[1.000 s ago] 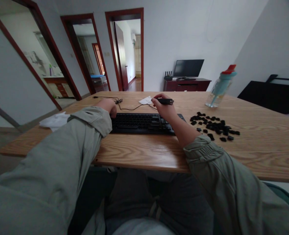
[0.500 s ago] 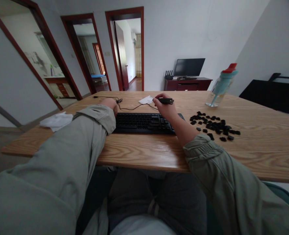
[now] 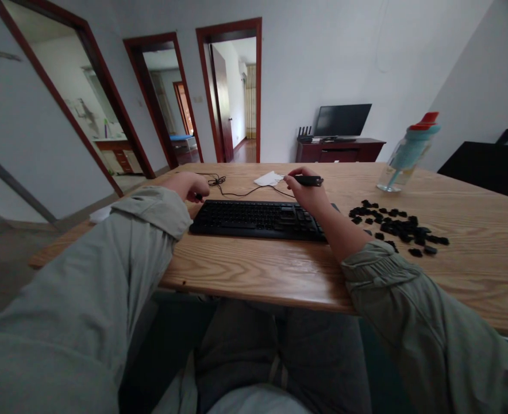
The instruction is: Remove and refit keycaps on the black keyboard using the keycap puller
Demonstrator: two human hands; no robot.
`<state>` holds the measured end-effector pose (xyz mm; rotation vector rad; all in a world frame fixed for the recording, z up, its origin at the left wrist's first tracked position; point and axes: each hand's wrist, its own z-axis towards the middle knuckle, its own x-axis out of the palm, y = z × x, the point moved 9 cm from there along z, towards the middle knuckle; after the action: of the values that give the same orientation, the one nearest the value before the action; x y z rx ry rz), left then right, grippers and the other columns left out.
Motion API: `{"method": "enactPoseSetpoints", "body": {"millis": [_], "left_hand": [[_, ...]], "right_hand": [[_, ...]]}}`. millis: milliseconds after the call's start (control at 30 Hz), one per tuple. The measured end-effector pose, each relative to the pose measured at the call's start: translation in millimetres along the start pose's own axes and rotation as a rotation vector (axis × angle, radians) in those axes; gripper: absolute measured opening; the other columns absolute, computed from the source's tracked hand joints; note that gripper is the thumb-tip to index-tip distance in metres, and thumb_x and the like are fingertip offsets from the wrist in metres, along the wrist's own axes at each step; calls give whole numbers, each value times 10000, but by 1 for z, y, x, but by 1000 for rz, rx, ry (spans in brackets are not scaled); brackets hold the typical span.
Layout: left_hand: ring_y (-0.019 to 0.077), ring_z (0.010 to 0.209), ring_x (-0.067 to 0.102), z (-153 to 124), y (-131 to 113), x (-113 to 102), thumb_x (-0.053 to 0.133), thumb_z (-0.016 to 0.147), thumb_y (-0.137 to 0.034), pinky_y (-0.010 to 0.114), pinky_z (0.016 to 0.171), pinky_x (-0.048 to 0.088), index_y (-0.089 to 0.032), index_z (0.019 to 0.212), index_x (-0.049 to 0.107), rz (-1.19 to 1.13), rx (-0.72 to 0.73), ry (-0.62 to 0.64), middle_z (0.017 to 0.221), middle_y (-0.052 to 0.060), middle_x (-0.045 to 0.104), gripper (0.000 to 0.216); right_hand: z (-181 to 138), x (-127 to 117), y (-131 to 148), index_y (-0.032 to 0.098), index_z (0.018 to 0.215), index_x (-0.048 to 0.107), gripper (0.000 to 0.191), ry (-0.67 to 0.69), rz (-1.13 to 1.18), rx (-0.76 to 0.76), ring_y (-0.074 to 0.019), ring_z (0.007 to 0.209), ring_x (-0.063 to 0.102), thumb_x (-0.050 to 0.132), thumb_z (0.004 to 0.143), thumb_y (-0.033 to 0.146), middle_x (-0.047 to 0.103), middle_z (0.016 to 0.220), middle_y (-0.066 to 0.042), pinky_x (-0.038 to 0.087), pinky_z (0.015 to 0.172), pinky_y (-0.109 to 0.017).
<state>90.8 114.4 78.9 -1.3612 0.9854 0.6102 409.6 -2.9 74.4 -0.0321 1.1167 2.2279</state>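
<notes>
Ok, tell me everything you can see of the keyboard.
The keyboard is long, black, apparently plastic, and lies flat on the wooden table. Some keys toward its right end stand higher; elsewhere keycaps look missing. The right forearm hides part of that end; contact is unclear. A thin dark cable lies behind it.

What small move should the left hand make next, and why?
I'd probably turn the left hand slightly to show the small dark piece at its fingertips: it is too small here to identify, and the hand hovers right by the far left corner of the keyboard, so checking before any contact seems wise.
</notes>
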Motion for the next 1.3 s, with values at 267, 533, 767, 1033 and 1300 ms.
{"method": "enactPoseSetpoints", "body": {"millis": [267, 533, 767, 1033, 1300], "left_hand": [[147, 815, 677, -3, -24, 3, 739, 804, -225, 258, 732, 527, -199, 991, 598, -429, 209, 1, 977, 69, 717, 235], [158, 971, 700, -29, -103, 34, 637, 899, -165, 327, 886, 561, -187, 1007, 556, -734, 454, 34, 1144, 101, 710, 136], [167, 839, 677, 1, -212, 106, 758, 723, -116, 326, 770, 547, -153, 984, 621, -363, 632, 208, 1000, 90, 721, 297], [179, 881, 672, 12, -318, 221, 718, 696, -122, 249, 695, 485, -177, 1035, 694, 225, 792, 303, 1046, 55, 754, 345], [193, 882, 655, 2, -335, 225, 663, 704, -100, 260, 702, 458, -183, 1104, 691, 332, 802, 252, 1110, 73, 743, 409]], "right_hand": [[-12, 26, 18, 183, 1096, 644, 368, 220, -134, -93, -197, 714, 626, 664, 800, 401, 703, 858, -57, 460, 692, -332], [-51, -4, 65, 218, 1191, 676, 370, 353, -428, -271, -241, 861, 668, 630, 824, 228, 718, 1060, -91, 480, 745, -332], [-135, 8, 84, 246, 1286, 644, 426, 655, -723, -426, -172, 763, 645, 568, 881, 137, 654, 1129, -92, 412, 614, -275], [-162, 14, 96, 223, 1226, 638, 261, 774, -671, -593, -175, 816, 622, 517, 995, 206, 625, 1117, -85, 429, 602, -285], [-162, 17, 91, 238, 1256, 659, 293, 753, -604, -588, -189, 897, 638, 531, 993, 218, 624, 1175, -99, 497, 695, -296]]}}
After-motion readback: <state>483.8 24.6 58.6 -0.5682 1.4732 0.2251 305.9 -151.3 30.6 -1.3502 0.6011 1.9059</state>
